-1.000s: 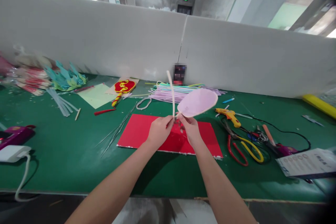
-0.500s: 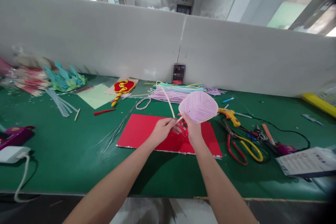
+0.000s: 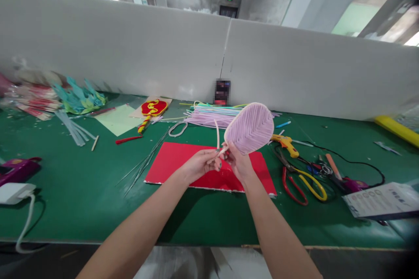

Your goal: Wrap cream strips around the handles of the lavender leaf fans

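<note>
Left hand (image 3: 200, 165) and right hand (image 3: 240, 164) — two — hold one lilac fan (image 3: 250, 128).

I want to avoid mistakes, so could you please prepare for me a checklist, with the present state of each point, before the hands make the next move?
1. Right hand has a grip on the purple fan near its base: ok.
2. Left hand has a grip on the stem: ok.
3. Pale strip is joined to the purple fan: cannot tell, its lower end is hidden.
4. Red board lies below the hands: ok.
5. One hand is free for the pliers: not ok, both are occupied.
6. Glue gun is hot: cannot tell by sight.
</note>
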